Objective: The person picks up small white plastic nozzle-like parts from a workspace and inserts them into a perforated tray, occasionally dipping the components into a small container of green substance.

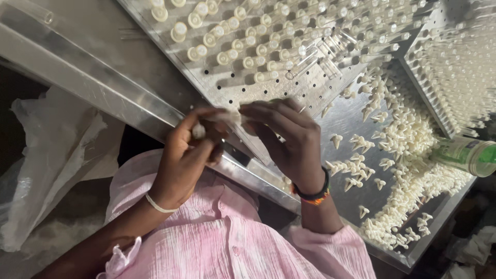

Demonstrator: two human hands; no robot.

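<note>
Head camera is looking down at a person in a pink shirt [222, 243] working at a steel counter [98, 88]. Both hands are meeting just above the counter's near edge. Left hand [188, 155], its grip pressed together, is pinching a small white rubbery piece [198, 131] between thumb and fingers. Right hand [289, 139], fingers curled, is pinching the other end of a thin white strip [230, 117] stretching between the two hands. Just beyond them, a perforated metal plate [243, 88] is carrying rows of white-capped pegs [248, 46]. To the right, a heap of small white cone-shaped pieces [408, 150] is lying beside a green bottle [467, 155]. Crumpled clear plastic [46, 165] is lying at the left.
</note>
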